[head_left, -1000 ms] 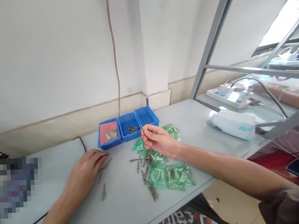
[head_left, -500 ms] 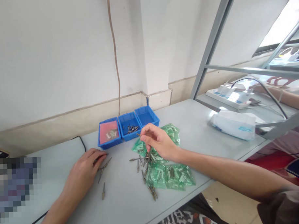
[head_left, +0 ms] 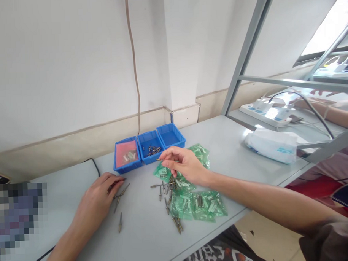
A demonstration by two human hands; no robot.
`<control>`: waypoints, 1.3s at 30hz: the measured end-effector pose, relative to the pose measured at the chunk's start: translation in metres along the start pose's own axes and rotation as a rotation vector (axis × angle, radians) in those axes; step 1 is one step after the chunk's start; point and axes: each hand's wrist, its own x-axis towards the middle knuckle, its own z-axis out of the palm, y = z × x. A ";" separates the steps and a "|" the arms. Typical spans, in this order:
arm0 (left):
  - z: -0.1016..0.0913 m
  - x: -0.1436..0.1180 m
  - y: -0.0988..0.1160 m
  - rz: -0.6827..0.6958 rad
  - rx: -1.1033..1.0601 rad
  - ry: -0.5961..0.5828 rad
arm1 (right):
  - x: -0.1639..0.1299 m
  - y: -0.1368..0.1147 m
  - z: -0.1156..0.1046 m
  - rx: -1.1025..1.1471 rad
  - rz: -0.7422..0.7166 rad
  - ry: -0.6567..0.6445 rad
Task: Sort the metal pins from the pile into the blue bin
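My right hand (head_left: 186,166) is above the green plastic bags (head_left: 206,205), pinching a small metal pin (head_left: 159,160) whose tip points left toward the blue bins. Below its fingers lies a loose pile of metal pins (head_left: 170,186), slim at one end and thicker and brass-coloured at the other. My left hand (head_left: 99,196) rests on the table at the left with fingers curled together. A dark tip shows at its fingertips; the rest is hidden. Beside it lie a few similar loose pins (head_left: 120,222).
Three blue bins stand in a row by the wall: the left bin (head_left: 115,163) has a pink sheet and a small bag, the middle bin (head_left: 152,158) several pins. The right bin (head_left: 171,136) is behind my right hand. A white packet (head_left: 271,145) lies near the metal shelf frame (head_left: 237,73).
My right hand has shifted slightly down and left, and the pin in its fingers now points more to the left. My left hand has hardly moved.
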 end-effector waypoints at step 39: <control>0.003 0.001 -0.004 0.046 0.011 0.008 | -0.003 0.004 -0.002 -0.405 -0.245 -0.026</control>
